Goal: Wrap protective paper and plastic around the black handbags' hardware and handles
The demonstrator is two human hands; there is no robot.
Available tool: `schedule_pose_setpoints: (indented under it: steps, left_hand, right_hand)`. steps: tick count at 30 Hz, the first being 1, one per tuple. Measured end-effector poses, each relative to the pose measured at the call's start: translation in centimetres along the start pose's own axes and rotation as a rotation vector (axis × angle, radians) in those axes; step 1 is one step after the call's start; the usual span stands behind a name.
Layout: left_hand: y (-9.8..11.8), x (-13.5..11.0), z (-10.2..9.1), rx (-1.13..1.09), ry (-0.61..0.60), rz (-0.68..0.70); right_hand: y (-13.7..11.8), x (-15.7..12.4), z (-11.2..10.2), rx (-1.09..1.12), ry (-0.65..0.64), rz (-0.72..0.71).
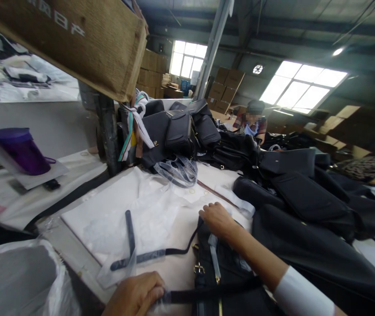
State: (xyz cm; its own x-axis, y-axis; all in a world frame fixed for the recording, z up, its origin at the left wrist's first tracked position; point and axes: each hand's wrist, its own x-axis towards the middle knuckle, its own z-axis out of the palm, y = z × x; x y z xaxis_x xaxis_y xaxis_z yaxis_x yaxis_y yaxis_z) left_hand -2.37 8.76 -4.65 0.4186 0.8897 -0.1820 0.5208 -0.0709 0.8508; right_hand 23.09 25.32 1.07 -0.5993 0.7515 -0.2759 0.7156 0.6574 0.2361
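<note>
A black bag [209, 250] with gold-coloured buckles and zips lies on the pale work table in front of me. My left hand [138, 292] is closed round the end of a black strap [203, 295], where some clear plastic shows at the fingers. The strap runs right across the bag. At the bag's top edge, my right hand [218, 219] has its fingers curled on a thinner black strap [182, 251]. That strap leads left to a piece wrapped in clear film [148, 256]. What lies under the right palm is hidden.
White sheets [121, 219] cover the table on the left. Black bags [309, 202] are piled to the right and at the back. A purple cup [23, 151] stands at left, and a white plastic sack [19, 276] sits lower left. Another person [253, 118] is behind the piles.
</note>
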Motion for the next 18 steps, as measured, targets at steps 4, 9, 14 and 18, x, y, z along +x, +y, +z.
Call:
schedule_pose_setpoints:
  steps: [4,9,14,18]
  left_hand:
    - [-0.8,0.3,0.1,-0.001,0.047,-0.055]
    - [-1.1,1.0,-0.2,-0.01,0.162,-0.141]
    - [-0.9,1.7,-0.6,0.045,0.268,-0.019]
    - [-0.6,2.7,-1.0,0.142,0.345,0.034]
  right_hand:
    - [-5.0,0.8,0.5,0.133,0.013,-0.175]
    - [-9.0,2.3,2.3,0.193,-0.032,-0.248]
    - [-8.1,1.8,1.6,0.209,-0.038,-0.277]
    - [-7.5,0.0,0.1,0.207,-0.018,-0.304]
